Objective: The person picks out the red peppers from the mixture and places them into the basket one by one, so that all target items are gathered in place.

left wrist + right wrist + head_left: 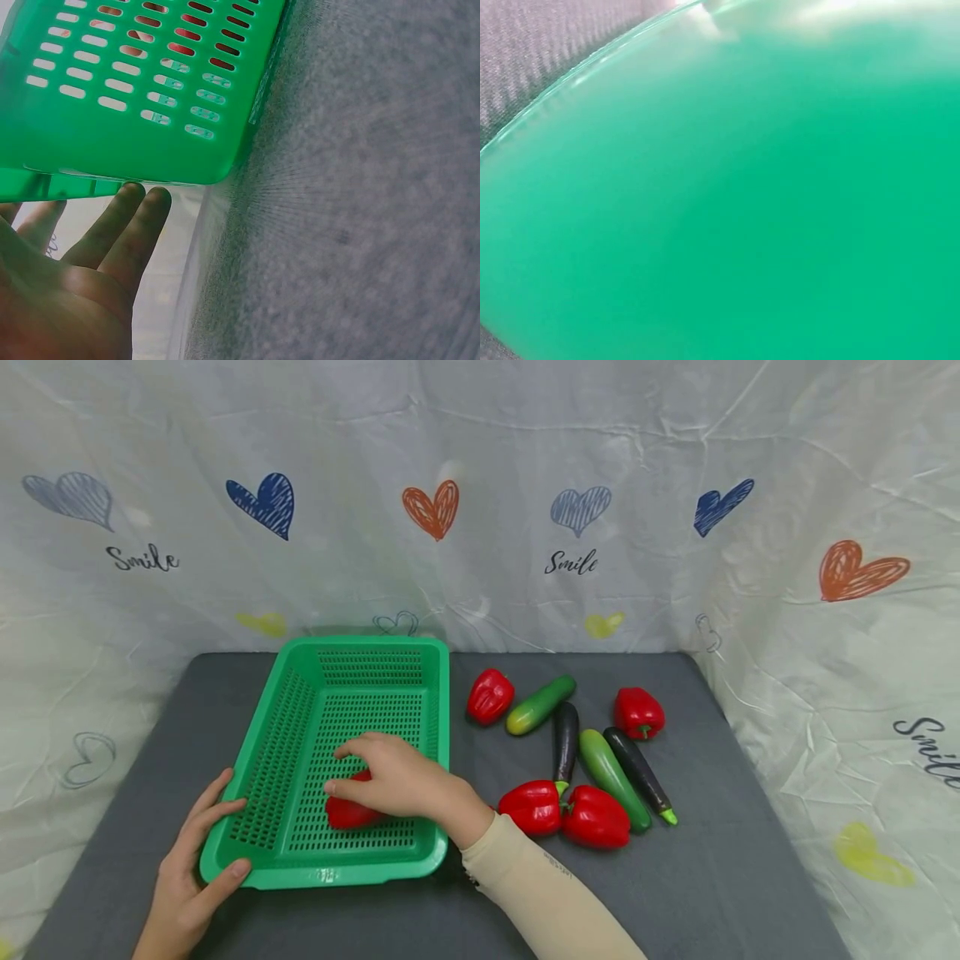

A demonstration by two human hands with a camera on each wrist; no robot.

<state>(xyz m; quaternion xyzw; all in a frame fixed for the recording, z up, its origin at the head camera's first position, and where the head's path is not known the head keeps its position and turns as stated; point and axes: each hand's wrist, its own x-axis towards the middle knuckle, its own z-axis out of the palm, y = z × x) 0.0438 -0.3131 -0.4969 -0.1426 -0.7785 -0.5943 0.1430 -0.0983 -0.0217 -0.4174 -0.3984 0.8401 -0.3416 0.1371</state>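
A green plastic basket [322, 877] with slotted walls stands on the left of the table. My left hand [191, 852] holds its near left corner, thumb at the front rim and fingers along the left side. In the left wrist view, extended fingertips [156, 196] meet the underside of the rim. Inside the basket, a red bell pepper [348, 814] lies near the front. My right hand [397, 774] is over it with thumb and fingers spread apart, hiding part of the pepper. Blurred green plastic of the basket [780, 225] fills the right wrist view.
Right of the basket lie more red bell peppers, one at the back [491, 697], one far right [639, 712] and two in front [596, 818]. Among them are two cucumbers [615, 781] and two eggplants [641, 772]. A printed white cloth [495, 527] hangs behind the grey table [720, 877].
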